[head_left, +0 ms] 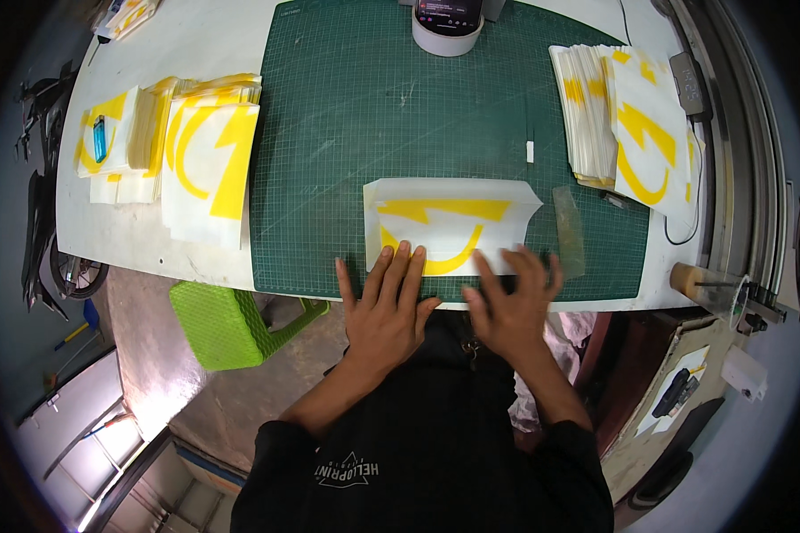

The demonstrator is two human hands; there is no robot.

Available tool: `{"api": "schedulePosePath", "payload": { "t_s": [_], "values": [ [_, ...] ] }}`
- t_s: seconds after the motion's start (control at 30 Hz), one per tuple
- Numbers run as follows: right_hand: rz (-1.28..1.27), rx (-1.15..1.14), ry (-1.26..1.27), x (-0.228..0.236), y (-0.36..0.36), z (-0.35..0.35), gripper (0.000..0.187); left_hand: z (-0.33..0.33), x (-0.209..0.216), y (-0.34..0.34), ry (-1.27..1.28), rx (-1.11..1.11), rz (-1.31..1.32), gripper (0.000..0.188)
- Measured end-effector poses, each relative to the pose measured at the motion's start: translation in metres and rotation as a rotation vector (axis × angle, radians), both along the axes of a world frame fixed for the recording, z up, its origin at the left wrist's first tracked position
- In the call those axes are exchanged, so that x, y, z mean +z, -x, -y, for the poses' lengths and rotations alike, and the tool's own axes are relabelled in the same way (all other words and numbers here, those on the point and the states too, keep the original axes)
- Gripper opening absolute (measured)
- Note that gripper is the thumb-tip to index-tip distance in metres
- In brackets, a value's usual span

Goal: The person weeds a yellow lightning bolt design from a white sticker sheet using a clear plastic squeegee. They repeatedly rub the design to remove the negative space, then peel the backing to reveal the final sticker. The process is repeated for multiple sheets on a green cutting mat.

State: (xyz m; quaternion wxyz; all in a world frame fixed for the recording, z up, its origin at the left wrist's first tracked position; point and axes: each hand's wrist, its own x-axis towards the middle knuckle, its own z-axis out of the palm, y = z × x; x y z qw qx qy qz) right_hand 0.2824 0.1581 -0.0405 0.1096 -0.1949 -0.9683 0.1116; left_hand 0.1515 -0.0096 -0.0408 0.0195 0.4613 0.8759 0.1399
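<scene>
In front of me a white sheet with yellow shapes (458, 235) lies on the green cutting mat (356, 107), near the mat's front edge. It looks folded, with a paler translucent strip along its far side. My left hand (385, 298) rests on its near left part, fingers stretched out and apart. Over the near right corner is my right hand (514, 293), fingers spread and slightly blurred; whether they touch the sheet I cannot tell. A clear strip (570, 231) lies on the mat just right of the sheet.
Stacks of yellow-and-white sheets stand at left (209, 169) and right (644, 133). A blue lighter (100, 139) lies on the far-left stack. A phone (450, 16) leans in a white roll (447, 40) at the back. Beside the table is a green stool (218, 324).
</scene>
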Motion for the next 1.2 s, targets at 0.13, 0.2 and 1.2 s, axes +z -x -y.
{"api": "schedulePosePath", "payload": {
  "t_s": [0.13, 0.2, 1.2],
  "values": [
    [-0.035, -0.107, -0.065, -0.001, -0.031, -0.033, 0.044, 0.002, 0.002, -0.002, 0.033, -0.021, 0.002, 0.066],
    [-0.054, -0.119, -0.028, -0.003, -0.026, -0.029, 0.043, -0.004, 0.005, -0.006, 0.001, 0.006, 0.025, 0.073],
    [-0.225, 0.325, 0.158, 0.027, 0.126, -0.027, 0.034, -0.041, -0.009, -0.025, -0.060, -0.182, 0.168, 0.063]
  ]
}}
